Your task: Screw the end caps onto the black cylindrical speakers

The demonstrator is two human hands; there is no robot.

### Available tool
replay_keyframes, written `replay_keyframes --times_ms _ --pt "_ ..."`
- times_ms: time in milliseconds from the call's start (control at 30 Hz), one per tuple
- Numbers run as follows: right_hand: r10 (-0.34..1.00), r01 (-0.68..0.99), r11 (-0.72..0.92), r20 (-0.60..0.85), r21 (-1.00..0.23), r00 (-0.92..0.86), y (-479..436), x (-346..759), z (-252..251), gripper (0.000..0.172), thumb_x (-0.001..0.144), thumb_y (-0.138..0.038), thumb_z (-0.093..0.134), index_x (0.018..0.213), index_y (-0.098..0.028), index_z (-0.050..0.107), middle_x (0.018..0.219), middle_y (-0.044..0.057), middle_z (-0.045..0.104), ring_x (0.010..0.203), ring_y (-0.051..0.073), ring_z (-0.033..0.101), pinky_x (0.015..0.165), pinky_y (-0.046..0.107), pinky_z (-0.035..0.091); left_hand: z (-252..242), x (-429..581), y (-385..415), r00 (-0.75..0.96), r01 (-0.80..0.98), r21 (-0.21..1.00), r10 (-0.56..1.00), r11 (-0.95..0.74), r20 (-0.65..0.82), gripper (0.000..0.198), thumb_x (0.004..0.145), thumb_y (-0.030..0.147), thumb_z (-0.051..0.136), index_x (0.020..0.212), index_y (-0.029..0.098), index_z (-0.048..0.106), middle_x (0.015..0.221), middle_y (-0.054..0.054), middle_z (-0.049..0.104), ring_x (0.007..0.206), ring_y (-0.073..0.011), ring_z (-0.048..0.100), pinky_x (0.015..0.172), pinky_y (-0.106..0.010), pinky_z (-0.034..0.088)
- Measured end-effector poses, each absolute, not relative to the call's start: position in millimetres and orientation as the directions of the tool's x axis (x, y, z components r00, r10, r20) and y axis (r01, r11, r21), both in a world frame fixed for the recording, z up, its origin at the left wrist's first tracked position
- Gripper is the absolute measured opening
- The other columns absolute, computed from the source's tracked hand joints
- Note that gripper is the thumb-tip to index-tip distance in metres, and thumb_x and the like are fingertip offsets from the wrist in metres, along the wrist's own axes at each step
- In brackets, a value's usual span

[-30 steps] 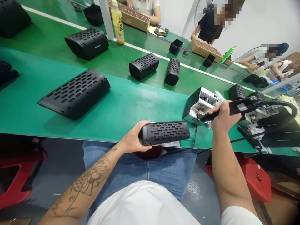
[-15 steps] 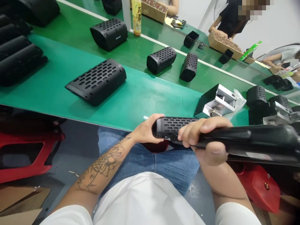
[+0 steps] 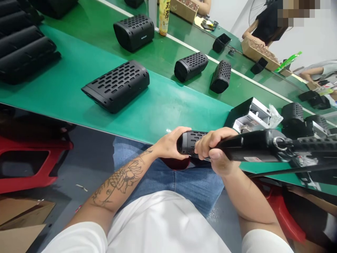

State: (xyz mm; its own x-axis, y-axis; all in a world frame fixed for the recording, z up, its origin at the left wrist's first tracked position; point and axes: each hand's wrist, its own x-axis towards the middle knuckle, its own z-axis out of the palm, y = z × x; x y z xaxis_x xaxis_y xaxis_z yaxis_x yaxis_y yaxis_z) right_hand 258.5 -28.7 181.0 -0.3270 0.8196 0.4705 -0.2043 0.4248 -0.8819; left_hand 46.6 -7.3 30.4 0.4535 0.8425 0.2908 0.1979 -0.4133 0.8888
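My left hand is wrapped round the end of a black slotted housing at the table's front edge, above my lap. The fingers of my right hand are closed on a black electric screwdriver, held nearly level with its front end against the housing. A metal ring and a cord show at its rear. Its tip is hidden behind my fingers, as is much of the housing. Another slotted housing lies on the green mat to the left.
More housings stand farther back, with a stack of black parts at left. A silver-and-black box fixture is right of my hands. A yellow bottle stands by a post. Across the table a person's hands are at a carton. A red stool is below left.
The screwdriver's rear end has swung away from the camera, showing its ring and cord. My right hand has shifted slightly left and up. The view has shifted slightly.
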Motion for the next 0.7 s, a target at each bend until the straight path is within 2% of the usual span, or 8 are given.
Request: replay_keyframes --times_ms 133,333,467,533,633,700 --pt "0.822 -0.227 0.368 0.430 -0.902 -0.374 -23.4 264.9 168.0 0.039 0.104 -0.053 0.105 0.096 -0.031 0.073 0.069 -0.008 0.072 0.047 0.016 0.063 0.057 0.037 0.065 33.0 46.5 -7.5 0.455 0.216 0.901 0.855 -0.376 0.248 0.115 0.079 0.046 0.112 0.180 0.031 0.060 0.183 -0.016 0.073 0.162 -0.0453 0.081 0.140 -0.061 0.068" --pt "0.821 -0.194 0.310 0.365 -0.931 -0.438 -19.6 263.7 163.7 0.052 0.099 -0.066 0.106 0.086 -0.031 0.069 0.062 -0.008 0.067 0.046 0.017 0.060 0.053 0.037 0.059 34.3 46.4 -7.4 0.447 0.253 0.900 0.868 -0.354 0.216 0.118 0.075 0.046 0.113 0.181 0.031 0.061 0.183 -0.015 0.074 0.164 -0.0463 0.080 0.143 -0.065 0.066" --pt "0.807 -0.208 0.332 0.392 -0.920 -0.442 -21.0 254.5 169.8 0.050 0.101 -0.060 0.108 0.086 -0.030 0.071 0.063 -0.008 0.068 0.048 0.016 0.060 0.053 0.034 0.057 30.2 44.0 -5.6 0.434 0.278 0.893 0.875 -0.355 0.213 0.117 0.078 0.050 0.112 0.181 0.029 0.060 0.178 -0.015 0.077 0.159 -0.0442 0.083 0.138 -0.061 0.069" --pt "0.813 -0.188 0.349 0.396 -0.918 -0.426 -24.7 251.0 175.3 0.050 0.099 -0.057 0.112 0.087 -0.029 0.073 0.065 -0.006 0.072 0.051 0.017 0.065 0.055 0.034 0.060 25.1 46.9 -10.8 0.409 0.295 0.871 0.876 -0.392 0.256 0.115 0.079 0.050 0.112 0.180 0.028 0.060 0.176 -0.016 0.078 0.158 -0.0447 0.083 0.136 -0.060 0.071" --pt "0.822 -0.207 0.387 0.438 -0.898 -0.363 -30.7 257.3 186.4 0.045 0.101 -0.058 0.110 0.094 -0.027 0.078 0.068 -0.005 0.076 0.053 0.017 0.069 0.057 0.033 0.063 10.9 61.7 -40.4 0.243 0.410 0.794 0.893 -0.449 0.379 0.117 0.083 0.046 0.114 0.182 0.029 0.054 0.173 -0.018 0.076 0.161 -0.0474 0.081 0.137 -0.065 0.071" --pt "0.840 -0.249 0.431 0.486 -0.867 -0.241 -28.9 274.7 196.0 0.043 0.105 -0.062 0.105 0.102 -0.028 0.080 0.066 -0.008 0.073 0.048 0.015 0.066 0.054 0.032 0.063 -3.4 76.3 -76.7 0.068 0.547 0.725 0.885 -0.419 0.460 0.131 0.086 0.043 0.116 0.192 0.029 0.040 0.175 -0.022 0.072 0.165 -0.0518 0.078 0.140 -0.075 0.068"
